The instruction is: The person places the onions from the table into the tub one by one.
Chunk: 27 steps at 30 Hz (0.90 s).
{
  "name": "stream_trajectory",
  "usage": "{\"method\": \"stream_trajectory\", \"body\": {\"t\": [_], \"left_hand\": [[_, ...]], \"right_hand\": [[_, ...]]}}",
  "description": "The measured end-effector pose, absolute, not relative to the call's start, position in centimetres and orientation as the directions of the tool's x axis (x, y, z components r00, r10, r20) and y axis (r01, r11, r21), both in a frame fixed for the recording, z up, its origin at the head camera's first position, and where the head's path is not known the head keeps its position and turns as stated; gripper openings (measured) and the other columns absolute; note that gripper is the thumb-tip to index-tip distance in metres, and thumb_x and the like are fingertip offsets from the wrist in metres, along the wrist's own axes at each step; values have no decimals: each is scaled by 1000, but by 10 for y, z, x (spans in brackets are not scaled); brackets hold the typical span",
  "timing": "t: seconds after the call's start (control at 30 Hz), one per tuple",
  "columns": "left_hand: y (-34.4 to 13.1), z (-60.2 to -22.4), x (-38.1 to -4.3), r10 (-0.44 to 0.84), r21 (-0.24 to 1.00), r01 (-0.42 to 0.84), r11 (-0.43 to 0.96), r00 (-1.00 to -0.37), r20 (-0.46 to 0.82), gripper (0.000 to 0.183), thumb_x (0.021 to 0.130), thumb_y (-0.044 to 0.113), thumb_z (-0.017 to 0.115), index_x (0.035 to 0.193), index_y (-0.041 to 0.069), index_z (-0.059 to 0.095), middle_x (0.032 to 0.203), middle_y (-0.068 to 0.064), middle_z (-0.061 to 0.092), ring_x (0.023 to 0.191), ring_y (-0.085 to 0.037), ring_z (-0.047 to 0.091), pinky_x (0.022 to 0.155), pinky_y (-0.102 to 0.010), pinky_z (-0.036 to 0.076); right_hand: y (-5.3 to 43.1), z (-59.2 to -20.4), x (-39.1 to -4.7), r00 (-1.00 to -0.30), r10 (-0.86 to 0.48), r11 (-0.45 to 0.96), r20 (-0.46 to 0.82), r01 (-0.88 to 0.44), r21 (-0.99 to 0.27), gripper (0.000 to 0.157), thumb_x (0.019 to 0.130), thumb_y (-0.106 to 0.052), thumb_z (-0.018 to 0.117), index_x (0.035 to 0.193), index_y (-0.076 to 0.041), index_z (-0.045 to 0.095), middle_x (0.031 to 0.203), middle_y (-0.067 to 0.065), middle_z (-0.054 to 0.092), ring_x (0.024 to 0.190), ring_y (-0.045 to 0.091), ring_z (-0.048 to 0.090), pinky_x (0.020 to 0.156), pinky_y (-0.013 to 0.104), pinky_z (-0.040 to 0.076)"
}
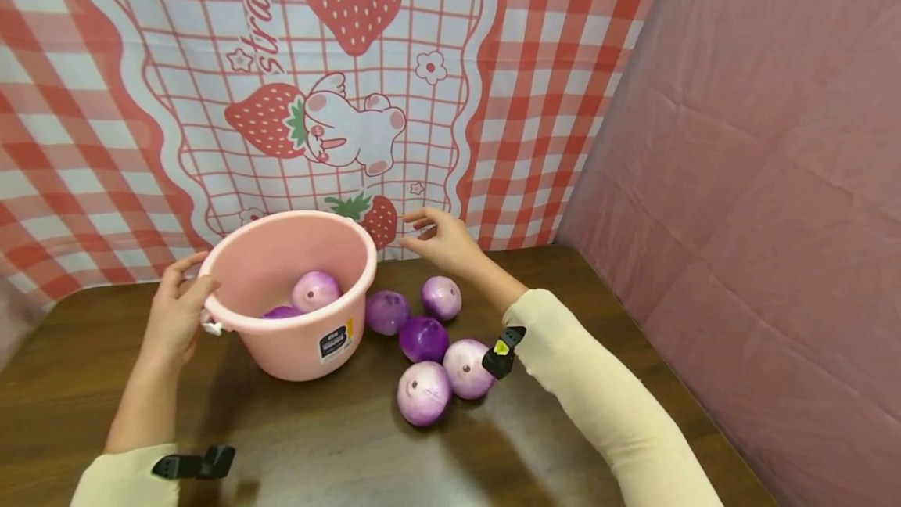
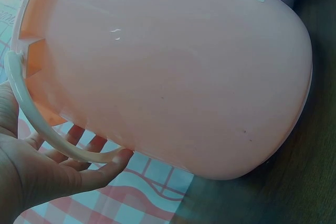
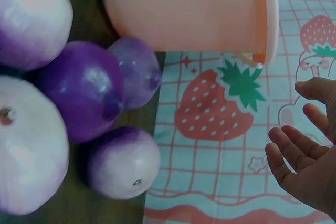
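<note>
My left hand [image 1: 176, 303] grips the pink bucket [image 1: 303, 354] at the left side of its rim. In the left wrist view the pale handle [image 2: 39, 121] crosses in front of the fingers, with a fingertip at its lower end. The bucket leans a little toward me on the table; a pale purple onion [image 1: 316, 289] and part of a darker onion [image 1: 283, 312] show inside. My right hand [image 1: 439, 239] hangs loosely curled and holds nothing, right of the rim. Below it lies a small onion [image 1: 441, 298], beside a deep purple onion [image 1: 423, 339].
Another purple onion [image 1: 388, 312] lies against the bucket's right side. Two larger pale onions [image 1: 425, 393] sit closer to me. Behind the dark wooden table [image 1: 317, 444] hangs a strawberry-print cloth [image 1: 535, 100], and a pink cloth wall [image 1: 760, 178] stands on the right.
</note>
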<state>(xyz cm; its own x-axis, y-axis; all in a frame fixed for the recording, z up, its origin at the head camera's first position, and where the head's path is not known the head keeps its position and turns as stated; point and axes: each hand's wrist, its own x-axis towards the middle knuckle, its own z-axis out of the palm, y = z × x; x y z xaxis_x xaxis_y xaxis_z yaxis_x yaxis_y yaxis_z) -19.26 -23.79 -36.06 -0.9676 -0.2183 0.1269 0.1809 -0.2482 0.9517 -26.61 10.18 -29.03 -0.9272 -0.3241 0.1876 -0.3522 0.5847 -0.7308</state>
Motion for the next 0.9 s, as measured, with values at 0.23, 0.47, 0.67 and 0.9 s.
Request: {"method": "stream_trajectory", "body": {"t": [0.23,0.47,0.67,0.9], "left_hand": [[-237,-361,-192,-224,948,186,-257,-966,129,30,90,2,50,108,26,50,73,10,62,51,-3,57,41,-14,47],[-236,-361,-192,-229,951,182,-252,-965,124,30,90,2,49,108,26,49,73,10,61,50,-3,57,41,-14,47],[-236,-361,-192,-228,950,180,-254,-966,122,30,90,2,49,108,26,49,73,9,61,50,-3,57,40,-14,46],[-236,-361,-193,-231,951,178,-253,-966,120,31,90,1,49,109,26,49,73,9,60,49,-3,56,39,-14,46]], "right_hand": [[125,-306,-269,-943,-279,627,180,-321,-710,36,85,-27,68,117,-15,60,119,10,62,102,24,62,85,34,55],[149,-326,-271,-959,-243,646,148,-274,-713,39,84,-25,69,119,-11,59,119,14,62,106,28,61,89,38,53],[168,-346,-270,-966,-221,651,131,-246,-719,40,83,-23,69,118,-8,59,117,16,62,102,29,62,80,34,56],[187,-367,-262,-971,-214,659,109,-226,-717,38,82,-23,71,116,-10,61,117,17,62,99,27,63,81,35,55]]}}
